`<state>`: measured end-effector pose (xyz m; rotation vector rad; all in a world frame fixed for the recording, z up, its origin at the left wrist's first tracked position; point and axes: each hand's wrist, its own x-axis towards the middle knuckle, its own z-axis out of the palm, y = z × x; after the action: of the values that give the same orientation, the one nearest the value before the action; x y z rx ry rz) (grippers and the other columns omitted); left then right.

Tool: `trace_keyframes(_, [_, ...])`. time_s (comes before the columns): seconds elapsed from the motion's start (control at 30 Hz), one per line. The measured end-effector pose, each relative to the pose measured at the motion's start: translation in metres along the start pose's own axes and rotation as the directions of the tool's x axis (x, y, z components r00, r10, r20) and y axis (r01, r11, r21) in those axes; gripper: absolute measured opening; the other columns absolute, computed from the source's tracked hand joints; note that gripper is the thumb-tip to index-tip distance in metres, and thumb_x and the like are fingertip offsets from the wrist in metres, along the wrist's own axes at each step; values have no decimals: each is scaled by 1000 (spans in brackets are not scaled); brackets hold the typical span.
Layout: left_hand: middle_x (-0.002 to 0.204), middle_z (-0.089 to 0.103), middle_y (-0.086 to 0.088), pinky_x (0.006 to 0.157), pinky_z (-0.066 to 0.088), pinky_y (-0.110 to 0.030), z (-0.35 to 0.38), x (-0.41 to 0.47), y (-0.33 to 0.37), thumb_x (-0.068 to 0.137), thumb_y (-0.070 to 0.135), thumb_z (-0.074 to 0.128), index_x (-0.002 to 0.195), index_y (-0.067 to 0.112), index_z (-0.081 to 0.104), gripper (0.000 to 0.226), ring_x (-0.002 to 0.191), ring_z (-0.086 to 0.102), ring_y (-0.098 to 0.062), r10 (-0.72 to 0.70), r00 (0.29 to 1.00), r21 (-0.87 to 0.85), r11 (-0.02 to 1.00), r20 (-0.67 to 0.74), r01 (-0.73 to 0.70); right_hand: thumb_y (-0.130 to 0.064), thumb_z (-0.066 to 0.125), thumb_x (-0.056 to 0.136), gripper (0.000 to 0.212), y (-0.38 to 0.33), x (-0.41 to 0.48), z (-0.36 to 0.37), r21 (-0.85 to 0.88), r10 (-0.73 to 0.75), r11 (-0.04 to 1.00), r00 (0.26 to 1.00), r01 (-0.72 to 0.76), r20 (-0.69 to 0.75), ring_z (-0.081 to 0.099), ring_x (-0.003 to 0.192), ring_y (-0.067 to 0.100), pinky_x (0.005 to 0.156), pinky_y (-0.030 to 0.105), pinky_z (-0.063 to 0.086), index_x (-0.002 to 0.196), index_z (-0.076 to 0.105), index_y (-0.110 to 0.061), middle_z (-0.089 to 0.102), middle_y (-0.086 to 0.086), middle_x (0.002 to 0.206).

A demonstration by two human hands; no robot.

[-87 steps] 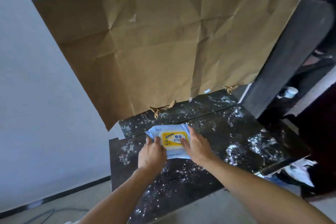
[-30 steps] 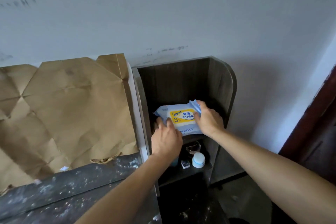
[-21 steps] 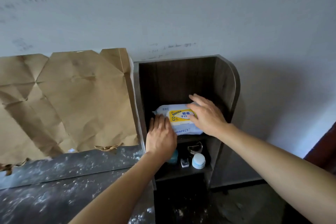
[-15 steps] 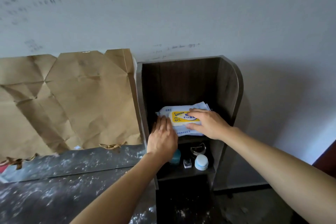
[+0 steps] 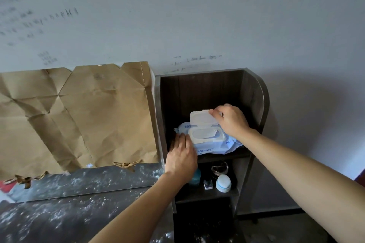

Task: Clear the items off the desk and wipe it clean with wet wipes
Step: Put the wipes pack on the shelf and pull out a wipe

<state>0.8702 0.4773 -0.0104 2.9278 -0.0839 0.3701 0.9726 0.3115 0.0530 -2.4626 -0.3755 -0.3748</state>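
A dust-speckled dark desk (image 5: 59, 219) meets a scribbled grey wall (image 5: 177, 25) lined with creased brown paper (image 5: 88, 120). In the wooden shelf unit (image 5: 254, 92) beside it, a soft blue pack of wet wipes (image 5: 213, 148) lies flat, long axis left to right. The left hand (image 5: 180, 159) presses flat on its left end; the right hand (image 5: 231, 120) pinches the raised white plastic lid (image 5: 199, 117).

Left hand (image 5: 180, 159): palm down, fingers straight and together, fingertips pressing left end of pale blue soft wet-wipe pack (image 5: 214, 149).
Right hand (image 5: 232, 121): fingers curled, pinching edge of white plastic flip lid (image 5: 200, 117), lid raised.
Left forearm (image 5: 138, 207), right forearm (image 5: 296, 165): bare, extended forward.
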Motion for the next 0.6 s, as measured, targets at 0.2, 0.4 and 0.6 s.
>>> trace_keyframes(0.2, [120,51,-10,95,41,-39,-16,10,3,90,25,44,114,8,55,31,112,47,-30,55,994,-96,993,-95,-64,-37,65,86,36,0,14,2,143,338,933,941,-330,-33,66,78,21,65,30,50,110,56,-12,68,8,90])
trace_keyframes(0.4, [114,55,-10,84,44,-37,-18,39,14,91,36,51,105,6,62,35,111,47,-26,-1,997,-188,982,-73,-12,-17,81,63,51,-7,14,-3,-4,337,936,897,-351,287,68,69,17,68,35,60,109,60,-16,68,3,86])
trace_keyframes(0.6, [118,53,-4,86,42,-34,-17,50,14,83,50,60,107,14,61,43,115,42,-22,-44,997,-171,985,-58,33,1,68,77,35,-13,19,-9,242,384,833,835,-497,394,70,69,21,60,29,59,109,59,-10,69,14,87])
